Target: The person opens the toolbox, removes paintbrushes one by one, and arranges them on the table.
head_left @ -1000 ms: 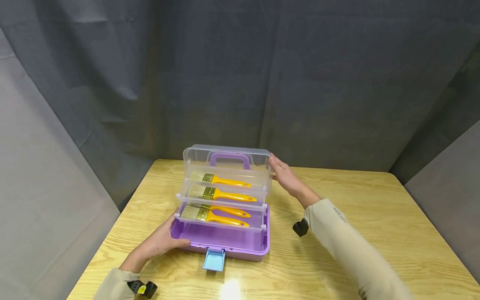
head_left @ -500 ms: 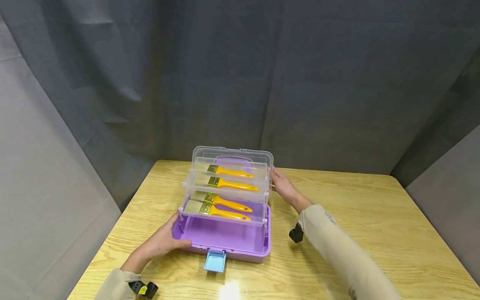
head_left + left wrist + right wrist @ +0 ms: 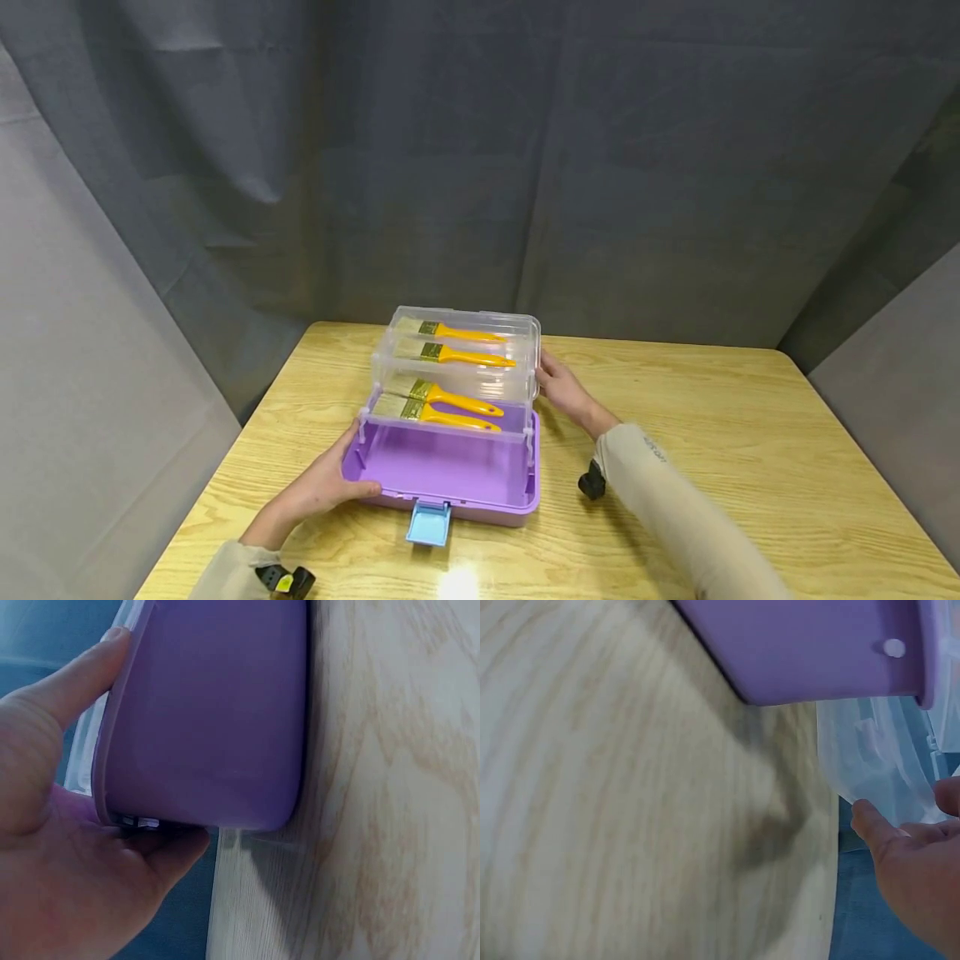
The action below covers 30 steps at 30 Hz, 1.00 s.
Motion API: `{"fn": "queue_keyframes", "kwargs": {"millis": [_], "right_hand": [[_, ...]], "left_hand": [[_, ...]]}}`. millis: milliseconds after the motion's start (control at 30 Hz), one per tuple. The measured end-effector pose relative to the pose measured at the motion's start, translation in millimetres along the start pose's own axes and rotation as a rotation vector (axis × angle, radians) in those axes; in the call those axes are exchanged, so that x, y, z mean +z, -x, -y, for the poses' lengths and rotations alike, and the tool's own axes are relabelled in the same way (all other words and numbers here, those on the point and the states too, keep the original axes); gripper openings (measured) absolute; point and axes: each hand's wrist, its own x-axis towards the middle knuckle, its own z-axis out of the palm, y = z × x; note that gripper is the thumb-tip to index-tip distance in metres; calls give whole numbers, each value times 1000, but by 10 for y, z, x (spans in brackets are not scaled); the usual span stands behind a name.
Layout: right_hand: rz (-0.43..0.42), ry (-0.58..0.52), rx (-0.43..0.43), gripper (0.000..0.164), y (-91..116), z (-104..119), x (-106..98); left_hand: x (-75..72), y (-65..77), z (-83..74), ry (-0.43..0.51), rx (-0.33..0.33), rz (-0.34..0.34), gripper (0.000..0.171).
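Note:
A storage box with a purple base (image 3: 442, 471) stands on the table, its clear lid (image 3: 534, 329) tipped back. Two stepped clear trays rise from it; the upper tray (image 3: 480, 383) bears two yellow-handled paintbrushes (image 3: 472, 358), the lower tray two more (image 3: 459, 421). My left hand (image 3: 318, 483) grips the base's front left corner, thumb over the rim, fingers along the side in the left wrist view. My right hand (image 3: 567, 392) holds the lid's right side; in the right wrist view, fingers (image 3: 874, 825) touch the clear plastic. A light blue latch (image 3: 429, 523) hangs down in front.
The wooden table (image 3: 712, 442) extends to the right of the box. Dark grey cloth (image 3: 637, 167) hangs behind the table's far edge. Lighter panels (image 3: 90, 375) stand at the sides.
My right hand has lowered the lid backward, and the trays have spread up and back with the paintbrushes in them. The left hand has stayed at the base's corner.

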Motion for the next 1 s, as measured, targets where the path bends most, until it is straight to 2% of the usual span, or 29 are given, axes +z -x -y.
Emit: {"fn": "queue_keyframes", "kwargs": {"millis": [233, 367, 600, 767, 833, 1000], "right_hand": [[17, -11, 93, 52, 22, -101, 14], [22, -27, 98, 52, 27, -117, 16], [14, -35, 107, 52, 32, -135, 2], [-15, -31, 108, 51, 58, -123, -1], [-40, 41, 105, 51, 91, -90, 0], [-108, 443, 67, 52, 272, 124, -14]], "left_hand": [[-5, -7, 20, 17, 37, -1, 114], [-1, -5, 21, 28, 55, 2, 114], [16, 1, 11, 10, 31, 1, 115], [21, -19, 11, 30, 40, 9, 114], [18, -19, 7, 23, 35, 11, 114], [5, -19, -3, -2, 12, 7, 115]]}}
